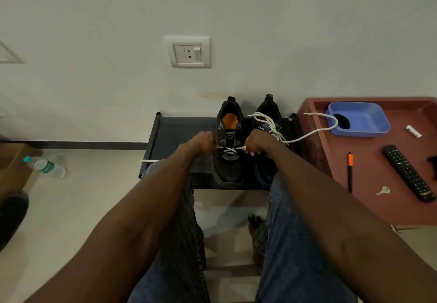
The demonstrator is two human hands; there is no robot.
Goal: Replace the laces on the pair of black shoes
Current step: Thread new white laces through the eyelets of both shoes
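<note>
A: Where are the black shoes (246, 141) placed?

B: Side by side on the dark rack (175, 134), toward its right edge, heels to the wall.

A: How is the white lace (229, 149) held?

B: One end is pinched by the left hand (203, 142), the other by the right hand (256, 143), crossed over the left shoe's lower eyelets. A second lace (307, 134) is draped from the right shoe onto the red table (369, 184).

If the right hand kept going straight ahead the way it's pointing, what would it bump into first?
Probably the pile of white lace on the right shoe, lying just beyond the right hand; the wall stands behind. Depth is hard to judge.
</note>
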